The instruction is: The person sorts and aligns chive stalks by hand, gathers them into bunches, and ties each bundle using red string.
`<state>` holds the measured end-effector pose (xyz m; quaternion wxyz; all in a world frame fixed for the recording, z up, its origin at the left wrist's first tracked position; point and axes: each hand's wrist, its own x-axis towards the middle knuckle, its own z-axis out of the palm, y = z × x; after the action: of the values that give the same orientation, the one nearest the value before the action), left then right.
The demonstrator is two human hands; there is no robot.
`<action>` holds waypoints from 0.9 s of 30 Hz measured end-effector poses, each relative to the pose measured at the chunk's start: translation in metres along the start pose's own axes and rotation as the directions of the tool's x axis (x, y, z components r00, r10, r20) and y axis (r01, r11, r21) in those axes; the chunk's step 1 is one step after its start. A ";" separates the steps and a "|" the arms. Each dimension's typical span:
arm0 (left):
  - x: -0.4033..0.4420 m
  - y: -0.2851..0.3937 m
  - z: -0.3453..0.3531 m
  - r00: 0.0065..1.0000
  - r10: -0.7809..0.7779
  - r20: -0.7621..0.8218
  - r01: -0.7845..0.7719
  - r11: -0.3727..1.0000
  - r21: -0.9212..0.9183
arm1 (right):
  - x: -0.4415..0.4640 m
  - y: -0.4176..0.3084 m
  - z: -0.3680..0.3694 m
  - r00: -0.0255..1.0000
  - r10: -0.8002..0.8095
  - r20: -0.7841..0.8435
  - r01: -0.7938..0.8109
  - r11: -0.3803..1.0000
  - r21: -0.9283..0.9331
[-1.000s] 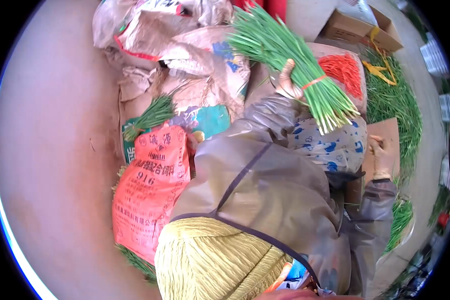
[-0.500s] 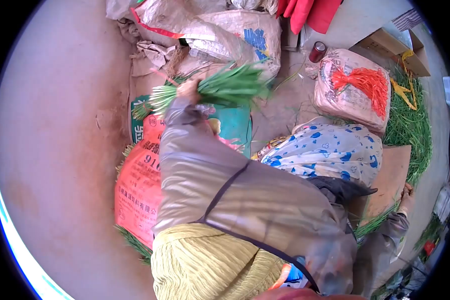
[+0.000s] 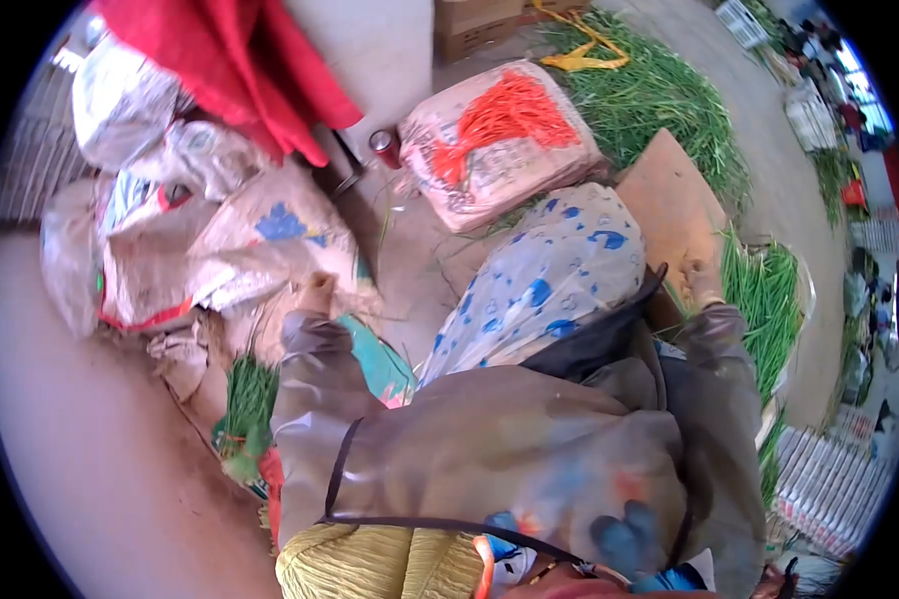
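My left hand (image 3: 317, 292) is over the pale woven sacks (image 3: 260, 245), with no bundle visible in it; its fingers blend into the sack behind. A tied bunch of long green stems (image 3: 250, 394) lies to the left of my left sleeve, by the wall. On the other side, my right hand (image 3: 704, 280) reaches to the lower edge of a brown board (image 3: 674, 190), its fingers seeming apart. Beside that hand lies a heap of loose green stems (image 3: 764, 309). A few thin stalks show near its fingers.
A wrapped bale (image 3: 499, 185) carries a bunch of orange-red ties (image 3: 514, 115). Behind it spreads a green pile (image 3: 654, 90) with a yellow strap (image 3: 589, 50). A red can (image 3: 384, 148) stands near the bale. Blue-patterned cloth (image 3: 559, 260) covers my lap. Red fabric (image 3: 235, 70) hangs at upper left.
The green bunch has left my left hand and now lies by the wall. My left hand has drawn away from it. The view has turned to the right, showing more of the right side.
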<state>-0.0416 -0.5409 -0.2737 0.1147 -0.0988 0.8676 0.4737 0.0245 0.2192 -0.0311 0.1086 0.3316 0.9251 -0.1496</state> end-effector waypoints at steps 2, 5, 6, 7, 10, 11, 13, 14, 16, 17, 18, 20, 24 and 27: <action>0.015 0.127 0.060 0.999 0.007 0.040 -0.007 1.000 -0.007 | 0.020 0.019 0.020 0.998 -0.061 -0.011 0.061 0.998 0.005; 0.047 0.234 0.124 0.960 0.272 0.070 -0.281 0.939 0.199 | 0.030 0.001 0.043 0.995 0.014 0.103 0.006 0.980 -0.198; 0.060 0.262 0.145 0.963 0.219 0.155 -0.248 0.947 0.203 | 0.033 -0.007 0.054 0.989 0.045 0.143 -0.006 0.964 -0.264; 0.071 0.290 0.164 0.926 0.323 0.193 -0.353 0.923 0.151 | 0.035 -0.011 0.065 0.984 0.067 0.165 -0.015 0.955 -0.298; 0.114 0.335 0.237 0.800 0.548 0.243 -0.590 0.792 0.158 | 0.028 -0.017 0.105 0.988 -0.091 -0.124 0.065 0.978 -0.197; 0.124 0.349 0.260 0.809 0.498 0.313 -0.564 0.807 0.174 | 0.023 -0.016 0.110 0.991 -0.072 -0.112 0.049 0.980 -0.191; 0.142 0.370 0.300 0.772 0.532 0.348 -0.621 0.749 0.232 | 0.018 -0.015 0.111 0.958 -0.159 -0.240 0.125 0.981 -0.150; 0.150 0.378 0.317 0.735 0.570 0.367 -0.672 0.686 0.280 | 0.015 -0.018 0.107 0.962 -0.142 -0.234 0.111 0.983 -0.144; 0.163 0.387 0.344 0.689 0.623 0.370 -0.725 0.602 0.336 | 0.012 -0.022 0.095 0.977 -0.141 -0.158 0.122 0.985 -0.126; 0.169 0.392 0.356 0.640 0.679 0.359 -0.763 0.512 0.393 | 0.011 -0.021 0.095 0.976 -0.155 -0.154 0.136 0.982 -0.129; 0.176 0.396 0.364 0.636 0.677 0.369 -0.768 0.510 0.388 | 0.010 -0.020 0.096 0.978 -0.144 -0.151 0.125 0.984 -0.126; 0.190 0.409 0.374 0.568 0.537 0.624 -0.813 0.250 0.526 | 0.008 -0.019 0.099 0.965 -0.185 -0.188 0.167 0.980 -0.108; 0.217 0.401 0.389 0.619 0.496 0.609 -0.747 0.130 0.652 | 0.005 -0.018 0.099 0.966 -0.178 -0.185 0.170 0.984 -0.061; 0.237 0.414 0.361 0.650 0.415 0.637 -0.697 0.660 0.281 | 0.003 -0.023 0.094 0.972 -0.157 -0.174 0.146 0.986 -0.074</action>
<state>-0.3452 -0.0309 -0.2014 0.2089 0.3491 0.8789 0.2491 0.0167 0.1710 -0.1144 0.0235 0.2686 0.9579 -0.0987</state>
